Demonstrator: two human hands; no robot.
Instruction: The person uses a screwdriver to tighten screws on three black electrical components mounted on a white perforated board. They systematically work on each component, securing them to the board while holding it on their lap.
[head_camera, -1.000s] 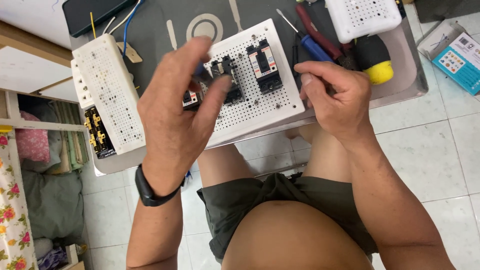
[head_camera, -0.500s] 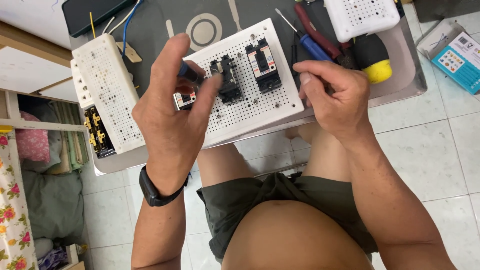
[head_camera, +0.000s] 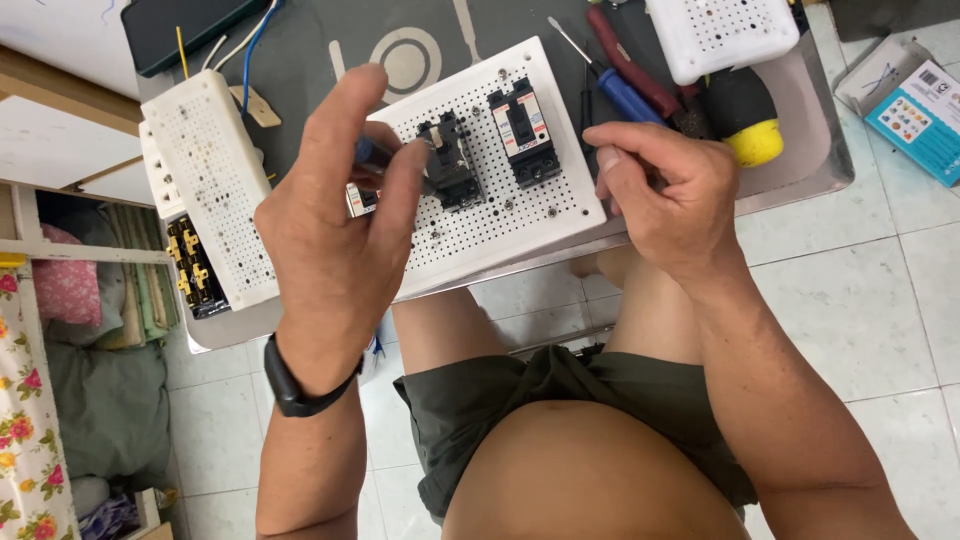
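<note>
A white perforated board lies tilted on the grey table and carries two black circuit breakers, one on the left and one on the right. My left hand hovers over the board's left part, with thumb and fingers pinched on a small blue-handled tool just left of the left breaker. A small metal-and-white part shows under the fingers. My right hand grips the board's right edge with its fingers curled. A black band sits on my left wrist.
A second white perforated box with black-and-yellow terminals lies to the left. Behind the board are a blue screwdriver, a red one, a black-and-yellow handle and a white perforated box. A small cardboard box sits on the tiled floor.
My left hand has slid left off the left breaker, which now shows fully, and has closed on the blue tool. My right hand has stayed on the board's edge.
</note>
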